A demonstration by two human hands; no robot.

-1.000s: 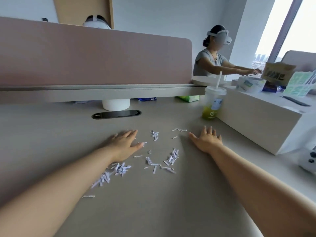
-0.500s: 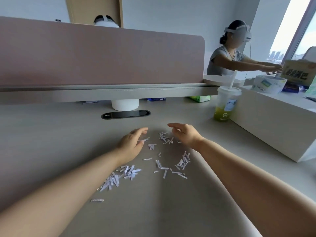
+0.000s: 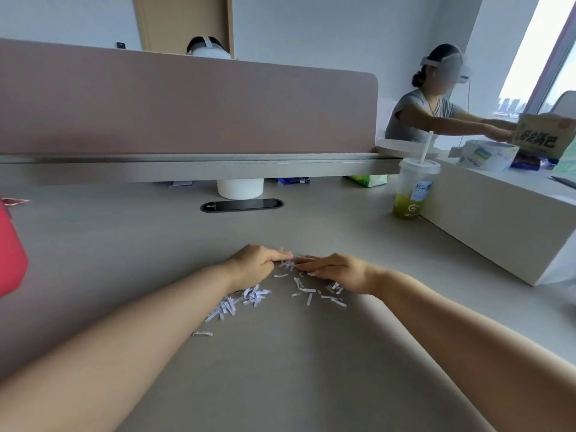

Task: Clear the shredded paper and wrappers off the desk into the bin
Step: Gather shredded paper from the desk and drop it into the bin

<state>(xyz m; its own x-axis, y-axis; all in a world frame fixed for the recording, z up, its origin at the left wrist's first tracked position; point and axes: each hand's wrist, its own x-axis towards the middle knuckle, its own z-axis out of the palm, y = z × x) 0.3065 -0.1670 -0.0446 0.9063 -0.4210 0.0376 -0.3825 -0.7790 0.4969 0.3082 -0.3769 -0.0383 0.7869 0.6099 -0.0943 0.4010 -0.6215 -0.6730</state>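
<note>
White shredded paper (image 3: 249, 299) lies scattered on the grey desk (image 3: 124, 244) just in front of me, with more strips (image 3: 307, 291) to its right. My left hand (image 3: 254, 265) and my right hand (image 3: 338, 271) rest on the desk at the far side of the shreds. Their fingertips almost meet over a small bunch of strips (image 3: 288, 264). The left hand is cupped; the right hand's fingers lie nearly straight. A small red wrapper (image 3: 14, 201) lies at the far left, a blue wrapper (image 3: 293, 180) under the shelf. No bin that I can identify.
A red object (image 3: 11, 244) fills the left edge. An iced drink cup with straw (image 3: 411, 194) stands beside a white box (image 3: 498, 232) on the right. A pink partition (image 3: 187, 104), cable slot (image 3: 241, 205) and white cylinder (image 3: 240, 188) are behind. A person (image 3: 430, 110) works opposite.
Both hands have swept inward and toward me, from wide apart to nearly touching, pushing the far shreds together. The view has swung left, bringing the red object into sight.
</note>
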